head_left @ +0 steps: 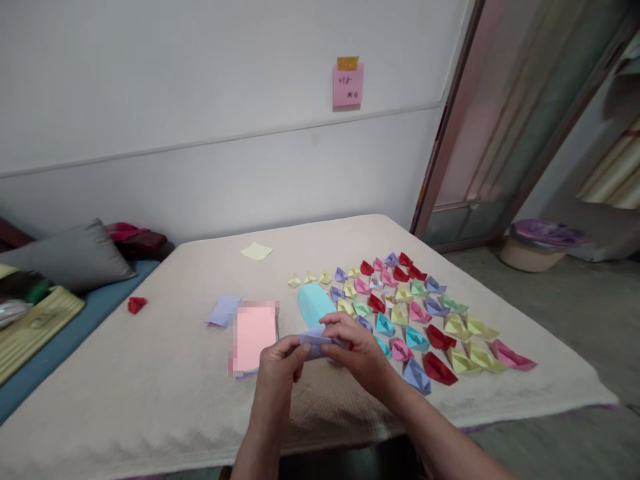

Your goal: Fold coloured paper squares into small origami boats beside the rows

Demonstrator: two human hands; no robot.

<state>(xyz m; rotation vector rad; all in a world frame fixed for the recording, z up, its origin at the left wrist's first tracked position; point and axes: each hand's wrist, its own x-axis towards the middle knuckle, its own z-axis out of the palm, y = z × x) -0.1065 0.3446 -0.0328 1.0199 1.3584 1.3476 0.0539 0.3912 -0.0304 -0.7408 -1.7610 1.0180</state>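
Note:
Between my two hands is a folded piece of purple paper (314,339), held above the front of the cloth-covered surface. My left hand (281,359) pinches its left end between thumb and fingers. At the right end, my right hand (357,347) grips the paper, thumb below and fingers on top. Just behind the paper lies a light blue paper piece (316,301), partly hidden by my right hand. Rows of small folded paper boats (400,313) in several colours spread out to the right. A stack of pink paper (256,337) lies left of my hands.
Purple sheets (224,311) lie beside the pink stack, and a pale yellow sheet (257,251) lies farther back. A red folded paper (136,305) sits far left, near a grey pillow (75,257). A pink note (347,87) is taped to the wall. A lined bin (537,250) stands right.

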